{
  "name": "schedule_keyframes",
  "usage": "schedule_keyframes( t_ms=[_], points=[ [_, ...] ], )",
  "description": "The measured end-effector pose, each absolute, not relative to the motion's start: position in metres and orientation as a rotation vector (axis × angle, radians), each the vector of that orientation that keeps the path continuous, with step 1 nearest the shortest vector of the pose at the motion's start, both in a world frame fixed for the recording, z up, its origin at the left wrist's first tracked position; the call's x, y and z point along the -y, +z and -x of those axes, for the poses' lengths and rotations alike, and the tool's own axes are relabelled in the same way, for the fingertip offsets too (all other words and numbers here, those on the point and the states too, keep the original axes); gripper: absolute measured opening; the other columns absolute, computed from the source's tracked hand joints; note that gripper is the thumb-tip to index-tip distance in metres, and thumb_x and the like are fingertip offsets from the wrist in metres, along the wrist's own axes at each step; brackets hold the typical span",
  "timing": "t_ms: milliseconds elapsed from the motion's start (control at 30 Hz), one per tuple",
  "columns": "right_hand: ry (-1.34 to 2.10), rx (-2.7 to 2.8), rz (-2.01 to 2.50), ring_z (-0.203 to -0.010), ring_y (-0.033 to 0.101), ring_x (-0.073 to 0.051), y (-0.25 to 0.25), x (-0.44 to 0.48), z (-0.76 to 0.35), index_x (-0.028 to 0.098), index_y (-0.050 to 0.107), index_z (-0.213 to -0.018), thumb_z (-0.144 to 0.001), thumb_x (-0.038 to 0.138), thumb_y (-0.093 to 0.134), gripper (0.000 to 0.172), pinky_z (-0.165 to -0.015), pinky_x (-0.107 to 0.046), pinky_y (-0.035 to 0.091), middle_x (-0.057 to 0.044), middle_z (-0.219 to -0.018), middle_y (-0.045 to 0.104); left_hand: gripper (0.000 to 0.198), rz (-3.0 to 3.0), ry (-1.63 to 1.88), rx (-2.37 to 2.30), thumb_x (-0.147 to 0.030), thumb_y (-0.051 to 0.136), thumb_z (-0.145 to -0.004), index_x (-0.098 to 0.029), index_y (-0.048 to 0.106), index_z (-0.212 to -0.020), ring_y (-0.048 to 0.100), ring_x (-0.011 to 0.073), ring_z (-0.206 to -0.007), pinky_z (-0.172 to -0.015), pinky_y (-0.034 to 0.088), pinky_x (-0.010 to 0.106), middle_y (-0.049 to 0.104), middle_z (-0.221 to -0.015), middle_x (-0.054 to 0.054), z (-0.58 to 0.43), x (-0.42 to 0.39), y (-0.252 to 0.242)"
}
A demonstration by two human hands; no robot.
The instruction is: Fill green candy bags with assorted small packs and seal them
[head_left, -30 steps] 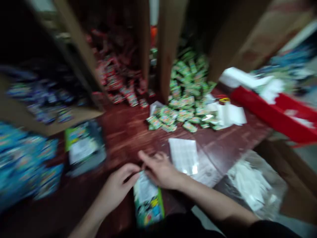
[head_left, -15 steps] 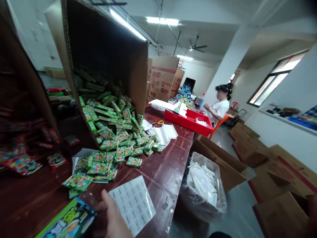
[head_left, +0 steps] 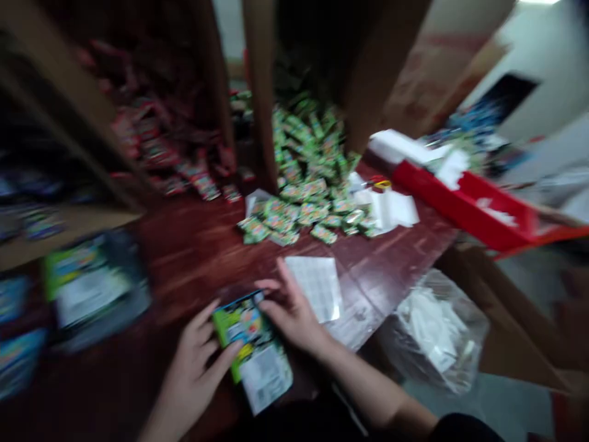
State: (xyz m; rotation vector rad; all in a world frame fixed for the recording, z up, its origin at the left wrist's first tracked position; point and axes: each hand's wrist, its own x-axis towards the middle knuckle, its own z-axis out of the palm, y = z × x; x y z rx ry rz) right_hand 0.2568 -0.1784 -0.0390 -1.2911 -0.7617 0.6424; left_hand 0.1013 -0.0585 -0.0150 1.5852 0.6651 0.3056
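A green and black printed box (head_left: 251, 322) is tilted in front of me, with a pale label-like patch on its lower part. My left hand (head_left: 196, 356) grips its left edge, thumb across the printed face. At the upper right corner, my right hand (head_left: 294, 310) holds the box between thumb and fingers, while its index finger points away. Just beyond that hand lies a sheet of round stickers (head_left: 317, 285) on the dark red table (head_left: 193, 245). Motion blur hides fine detail, including whether a sticker is on my right fingers.
Small green packets (head_left: 313, 209) spill from a carton behind the sheet; red packets (head_left: 197, 175) lie further left. A similar box (head_left: 92, 282) rests on grey wrapping at left. Scissors (head_left: 380, 184), a red tray (head_left: 460, 202) and a lined waste bin (head_left: 464, 362) are to the right.
My view has swung down and to the left. My left hand has come into view, and both hands now hold the green box. My right hand has moved off the sticker sheet.
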Motion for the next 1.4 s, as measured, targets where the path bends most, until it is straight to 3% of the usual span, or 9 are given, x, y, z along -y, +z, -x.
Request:
schedule_keyframes(
  t_ms=[133, 233, 400, 600, 767, 1000, 1200, 1300, 1400],
  points=[
    [0.805, 0.841, 1.408, -0.102, 0.061, -0.015, -0.044, 0.209, -0.259, 0.032, 0.022, -0.160, -0.095, 0.033, 0.064, 0.077, -0.100, -0.034, 0.049, -0.004, -0.115, 0.065, 0.060, -1.457, 0.118, -0.552, -0.037, 0.075, -0.084, -0.027, 0.043, -0.133, 0.072, 0.0246, -0.104, -0.090, 0.060, 0.040, 0.066, -0.127, 0.010, -0.071, 0.061, -0.030],
    [0.828, 0.943, 1.500, -0.103, 0.063, -0.016, -0.046, 0.219, -0.258, 0.032, 0.028, -0.158, -0.096, 0.031, 0.062, 0.070, -0.104, -0.038, 0.047, -0.003, -0.109, 0.066, 0.031, -1.604, 0.162, -0.544, -0.036, 0.063, -0.093, -0.023, 0.056, -0.120, 0.067, 0.0225, -0.115, -0.101, 0.053, 0.042, 0.068, -0.124, 0.009, -0.070, 0.056, -0.030],
    [0.735, 0.910, 1.521, -0.129, 0.055, -0.020, -0.043, 0.212, -0.252, 0.034, 0.009, -0.162, -0.096, 0.032, 0.062, 0.084, -0.114, -0.046, 0.041, -0.008, -0.138, 0.058, 0.018, -1.546, 0.327, -0.585, -0.031, 0.061, -0.095, -0.019, 0.061, -0.107, 0.066, 0.0201, -0.116, -0.105, 0.049, 0.041, 0.070, -0.123, 0.010, -0.081, 0.052, -0.023],
    [0.790, 0.919, 1.422, -0.101, 0.066, -0.017, -0.030, 0.208, -0.251, 0.033, 0.013, -0.161, -0.095, 0.031, 0.065, 0.084, -0.102, -0.040, 0.050, -0.003, -0.105, 0.068, 0.023, -1.558, 0.288, -0.606, -0.033, 0.067, -0.091, -0.020, 0.068, -0.109, 0.069, 0.0194, -0.107, -0.101, 0.051, 0.038, 0.074, -0.114, 0.007, -0.085, 0.052, -0.015],
    [0.826, 0.850, 1.462, -0.085, 0.065, -0.015, -0.014, 0.202, -0.254, 0.032, 0.024, -0.159, -0.092, 0.032, 0.069, 0.081, -0.085, -0.034, 0.055, 0.000, -0.093, 0.067, 0.017, -1.606, 0.261, -0.644, -0.034, 0.070, -0.089, -0.018, 0.073, -0.094, 0.071, 0.0195, -0.097, -0.093, 0.054, 0.035, 0.077, -0.104, 0.006, -0.094, 0.051, -0.001],
    [0.934, 0.710, 1.441, -0.072, 0.064, -0.013, -0.005, 0.194, -0.260, 0.031, 0.015, -0.161, -0.086, 0.034, 0.074, 0.096, -0.073, -0.030, 0.056, 0.004, -0.084, 0.069, 0.021, -1.596, 0.131, -0.637, -0.039, 0.070, -0.088, -0.019, 0.076, -0.093, 0.071, 0.0188, -0.090, -0.091, 0.055, 0.035, 0.078, -0.096, 0.005, -0.100, 0.037, 0.006],
    [0.960, 0.941, 1.496, -0.108, 0.067, -0.018, 0.008, 0.215, -0.279, 0.034, 0.033, -0.155, -0.097, 0.036, 0.063, 0.067, -0.102, -0.042, 0.050, -0.005, -0.116, 0.071, 0.020, -1.520, 0.176, -0.525, -0.032, 0.079, -0.080, -0.017, 0.073, -0.092, 0.072, 0.0197, -0.099, -0.094, 0.056, 0.037, 0.077, -0.106, 0.007, -0.094, 0.039, -0.002],
    [0.809, 1.117, 1.592, -0.123, 0.059, -0.022, 0.024, 0.212, -0.293, 0.029, 0.065, -0.124, -0.094, 0.037, 0.067, 0.030, -0.109, -0.045, 0.044, -0.007, -0.127, 0.065, 0.015, -1.544, 0.213, -0.515, -0.029, 0.078, -0.080, -0.017, 0.073, -0.087, 0.073, 0.0186, -0.095, -0.092, 0.057, 0.035, 0.077, -0.101, 0.006, -0.098, 0.043, -0.004],
    [0.853, 1.370, 1.599, -0.123, 0.059, -0.023, 0.036, 0.201, -0.295, 0.025, 0.073, -0.100, -0.092, 0.034, 0.070, 0.012, -0.108, -0.044, 0.045, -0.008, -0.126, 0.064, 0.012, -1.563, 0.227, -0.507, -0.027, 0.078, -0.080, -0.017, 0.074, -0.086, 0.073, 0.0179, -0.089, -0.087, 0.058, 0.033, 0.078, -0.096, 0.006, -0.102, 0.045, -0.003]
  ],
)
